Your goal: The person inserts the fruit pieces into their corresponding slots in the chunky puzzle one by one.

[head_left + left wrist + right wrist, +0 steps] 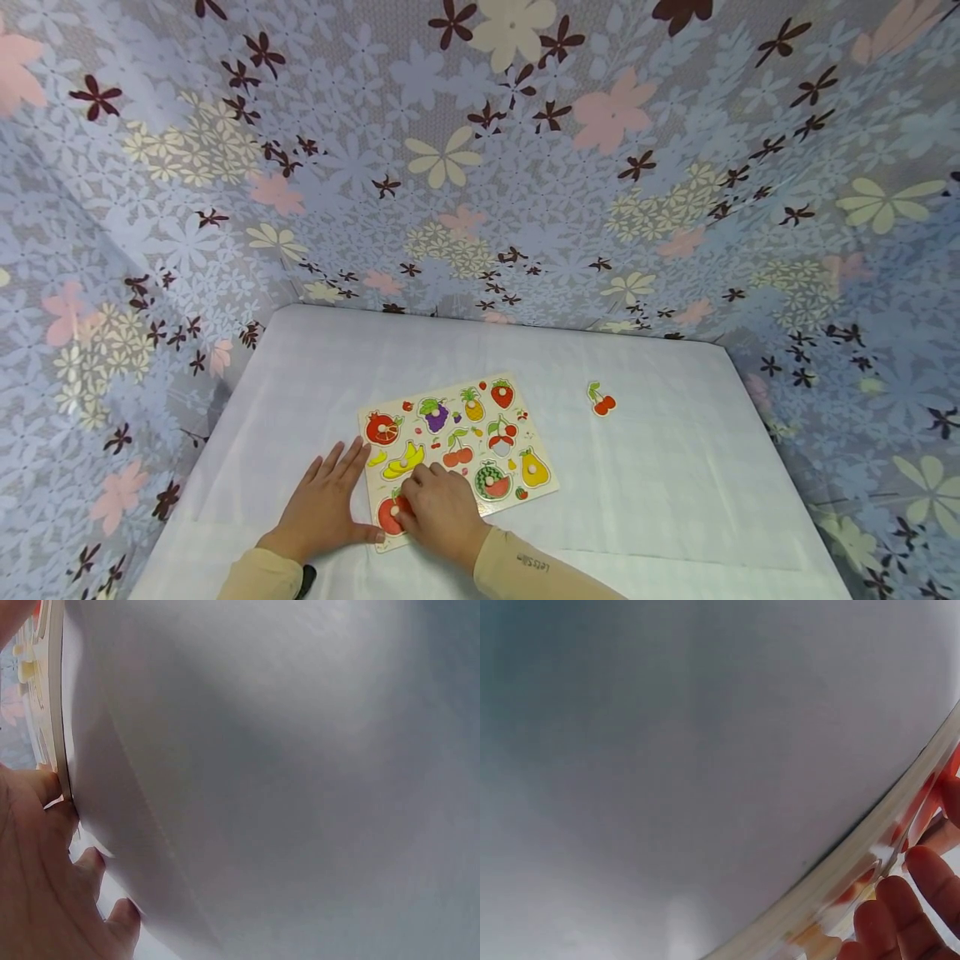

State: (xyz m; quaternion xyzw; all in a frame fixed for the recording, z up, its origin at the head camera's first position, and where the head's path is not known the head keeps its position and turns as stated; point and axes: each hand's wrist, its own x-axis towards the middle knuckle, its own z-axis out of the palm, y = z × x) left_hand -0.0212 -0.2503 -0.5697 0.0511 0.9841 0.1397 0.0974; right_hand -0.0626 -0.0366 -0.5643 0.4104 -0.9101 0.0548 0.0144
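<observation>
A wooden fruit puzzle board (442, 398) lies tilted on the white-covered table in the head view. My left hand (322, 507) is spread along its left edge, fingertips at the side and thumb at the lower-left corner. Over the lower-left part, my right hand (442, 512) has its fingers curled down and pinches the right side of a red apple piece (388, 518). A pale knob shows on that piece. In the right wrist view, the curled fingers (904, 900) are above the board edge. Just right of the apple lies a watermelon piece (492, 482).
A loose cherry piece (601, 400) lies on the table right of the board. Banana (405, 460), grape (433, 414), pineapple (472, 406), strawberry (502, 393) and pear (534, 468) pieces sit on the board. Flowered cloth walls (480, 208) surround the table.
</observation>
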